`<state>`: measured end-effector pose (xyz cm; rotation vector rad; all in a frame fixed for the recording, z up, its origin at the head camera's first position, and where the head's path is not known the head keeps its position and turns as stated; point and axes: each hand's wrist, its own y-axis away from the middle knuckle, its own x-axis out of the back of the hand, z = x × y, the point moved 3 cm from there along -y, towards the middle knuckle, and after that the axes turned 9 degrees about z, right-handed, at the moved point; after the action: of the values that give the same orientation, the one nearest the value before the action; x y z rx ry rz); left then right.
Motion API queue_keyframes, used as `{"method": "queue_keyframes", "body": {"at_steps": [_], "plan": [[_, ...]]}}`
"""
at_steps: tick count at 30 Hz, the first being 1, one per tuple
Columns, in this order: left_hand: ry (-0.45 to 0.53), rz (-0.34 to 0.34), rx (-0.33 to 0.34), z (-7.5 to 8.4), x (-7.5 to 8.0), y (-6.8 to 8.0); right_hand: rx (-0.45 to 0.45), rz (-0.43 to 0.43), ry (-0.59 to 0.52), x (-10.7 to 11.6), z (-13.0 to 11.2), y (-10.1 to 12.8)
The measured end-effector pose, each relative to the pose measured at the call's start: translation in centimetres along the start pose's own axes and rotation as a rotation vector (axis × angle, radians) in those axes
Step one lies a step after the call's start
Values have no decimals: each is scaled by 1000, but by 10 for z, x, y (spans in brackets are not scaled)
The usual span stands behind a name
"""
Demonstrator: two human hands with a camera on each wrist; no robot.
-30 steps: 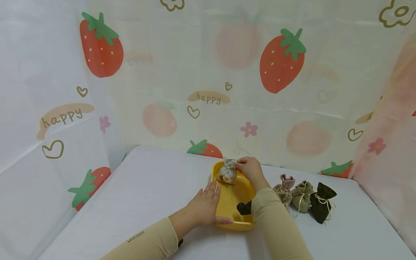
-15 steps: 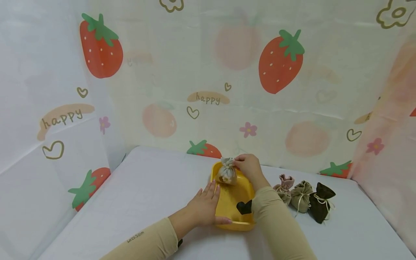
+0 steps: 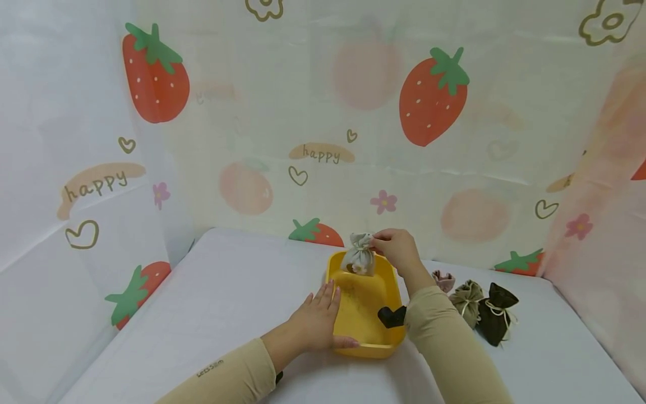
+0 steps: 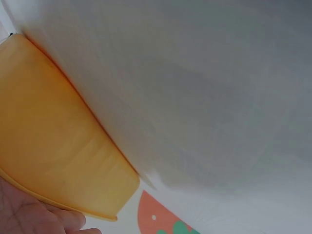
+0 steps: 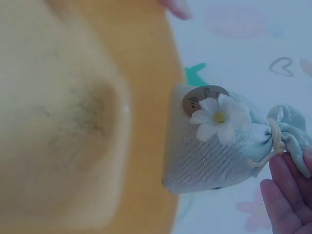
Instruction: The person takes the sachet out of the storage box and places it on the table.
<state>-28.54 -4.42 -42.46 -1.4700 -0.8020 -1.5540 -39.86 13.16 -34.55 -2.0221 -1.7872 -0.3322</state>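
Note:
My right hand (image 3: 401,252) pinches the gathered neck of a pale grey-green drawstring pouch (image 3: 359,259) over the far end of a yellow plastic tray (image 3: 360,311). In the right wrist view the pouch (image 5: 209,151) carries a white fabric flower (image 5: 220,118) and a round brown tag, with a cord round its neck. The pouch is above the tray's floor there. My left hand (image 3: 314,322) rests on the tray's left rim, fingers straight and thumb spread along the near end. The left wrist view catches the tray's outer side wall (image 4: 63,136) and some fingers.
Right of the tray stand an olive pouch (image 3: 468,303), a dark brown pouch (image 3: 494,317) and a pink-topped pouch (image 3: 443,280), partly hidden by my right sleeve. A white cloth covers the table (image 3: 242,280). A strawberry-print curtain (image 3: 323,112) hangs behind.
My right hand has lifted the pale pouch upward and slightly right, away from the tray's floor. My left hand has stayed on the tray's rim.

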Motion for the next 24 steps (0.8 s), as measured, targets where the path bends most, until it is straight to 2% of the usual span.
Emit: {"method": "queue_keyframes", "body": {"at_steps": [7,24], "plan": [[-5,10,-1,-1,-3,-1,16,-21,-49,18,-10,2],[9,9,7,-2,-5,-2,90,-16,-4,64,-35,26]]}}
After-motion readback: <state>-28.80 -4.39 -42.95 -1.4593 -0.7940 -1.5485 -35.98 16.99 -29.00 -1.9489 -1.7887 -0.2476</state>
